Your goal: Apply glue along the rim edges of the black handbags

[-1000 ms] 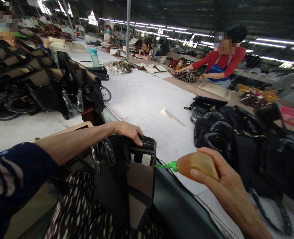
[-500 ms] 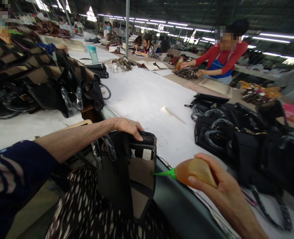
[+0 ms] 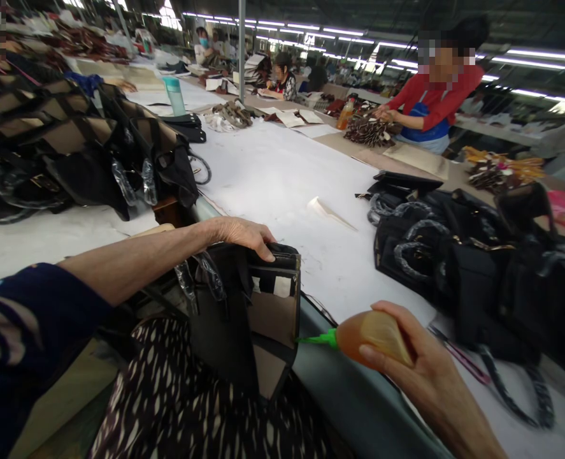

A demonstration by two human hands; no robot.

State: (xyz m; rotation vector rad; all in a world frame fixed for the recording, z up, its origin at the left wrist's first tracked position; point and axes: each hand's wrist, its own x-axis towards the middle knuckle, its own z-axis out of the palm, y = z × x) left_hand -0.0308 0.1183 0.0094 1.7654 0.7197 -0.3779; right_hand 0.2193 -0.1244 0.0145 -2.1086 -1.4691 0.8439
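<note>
My left hand [image 3: 251, 237] grips the upper edge of a black handbag [image 3: 220, 344], thumb on the near side and fingers behind. The bag rests on my lap with its open end turned to the right, so the brown lining shows. Plastic film wraps its handles. In my right hand [image 3: 406, 350] is a squeeze bottle [image 3: 372, 336] of amber liquid, probably glue, held sideways with fingers and thumb around it. Its green nozzle points left, and the tip is at the bag's right edge; whether it touches I cannot tell.
Black handbags lie piled on the right [image 3: 473, 274] and at the left [image 3: 86, 146]. On the white tabletop [image 3: 263, 166] are a cream paper-like piece [image 3: 332, 215] and a teal-capped bottle [image 3: 174, 95]. Across the table, a person in red [image 3: 435, 95] handles a bundle of dark strips [image 3: 371, 129].
The bottle's nozzle has moved slightly lower along the bag's edge. My left hand keeps its grip. Across the table, the co-worker's hands have come together over the bundle.
</note>
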